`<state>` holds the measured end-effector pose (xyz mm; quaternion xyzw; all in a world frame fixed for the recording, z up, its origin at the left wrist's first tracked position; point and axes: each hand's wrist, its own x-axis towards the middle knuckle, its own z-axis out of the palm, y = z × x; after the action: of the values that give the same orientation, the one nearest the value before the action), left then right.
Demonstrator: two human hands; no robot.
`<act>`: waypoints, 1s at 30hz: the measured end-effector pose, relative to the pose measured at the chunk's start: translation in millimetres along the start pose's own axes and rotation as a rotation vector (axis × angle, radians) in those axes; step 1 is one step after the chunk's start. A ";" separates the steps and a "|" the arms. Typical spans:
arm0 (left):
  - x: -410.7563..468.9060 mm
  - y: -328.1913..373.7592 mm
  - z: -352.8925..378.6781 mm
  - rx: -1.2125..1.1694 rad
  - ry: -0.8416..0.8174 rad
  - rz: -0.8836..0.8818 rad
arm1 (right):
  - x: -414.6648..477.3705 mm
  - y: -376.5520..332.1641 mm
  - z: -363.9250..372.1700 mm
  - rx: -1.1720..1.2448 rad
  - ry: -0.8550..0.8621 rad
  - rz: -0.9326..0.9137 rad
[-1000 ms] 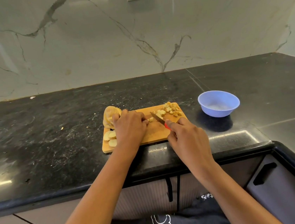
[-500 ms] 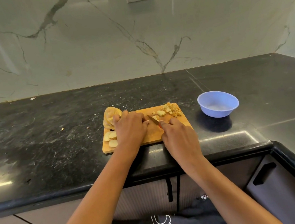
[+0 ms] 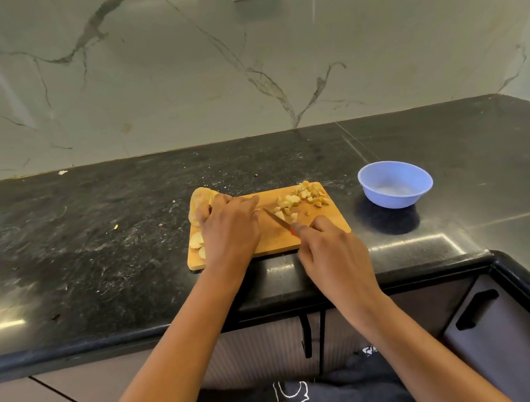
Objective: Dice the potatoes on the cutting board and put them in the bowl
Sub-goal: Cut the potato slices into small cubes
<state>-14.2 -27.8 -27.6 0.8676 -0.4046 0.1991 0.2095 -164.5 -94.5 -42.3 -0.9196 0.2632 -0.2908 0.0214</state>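
Wooden rectangular cutting board carries pale potato cubes far right. Right hand, gripping the red-handled knife, has drawn back slightly after a stroke. Left hand curls over the uncut potato slices. Dicing continues, and the blue plastic bowl at right holds no potato yet.

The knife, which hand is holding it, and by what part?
The right hand grips the knife by its red handle.

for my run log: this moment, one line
right hand grips knife | left hand on board | diced potato on board | bowl without potato
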 end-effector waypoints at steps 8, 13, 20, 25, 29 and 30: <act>-2.8 1.7 3.8 0.008 -0.003 0.047 | 14.6 22.1 4.9 -0.087 -0.002 0.056; -3.3 8.1 4.5 0.073 -0.099 0.102 | 16.6 37.7 2.7 -0.007 -0.011 0.109; 3.0 21.5 8.7 0.140 -0.171 0.209 | 15.0 51.3 1.3 0.124 0.055 0.108; 5.6 22.3 12.6 0.116 -0.196 0.309 | 14.0 62.9 2.2 0.147 0.140 0.091; 15.1 27.2 17.0 0.066 -0.194 0.327 | 18.4 74.2 0.4 0.163 0.179 0.114; 18.4 29.1 19.1 0.056 -0.200 0.323 | 19.6 76.9 0.4 0.157 0.175 0.105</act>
<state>-22.8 -66.2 -28.1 0.8125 -0.5516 0.1541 0.1093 -187.0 -170.4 -47.2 -0.8711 0.2883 -0.3883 0.0855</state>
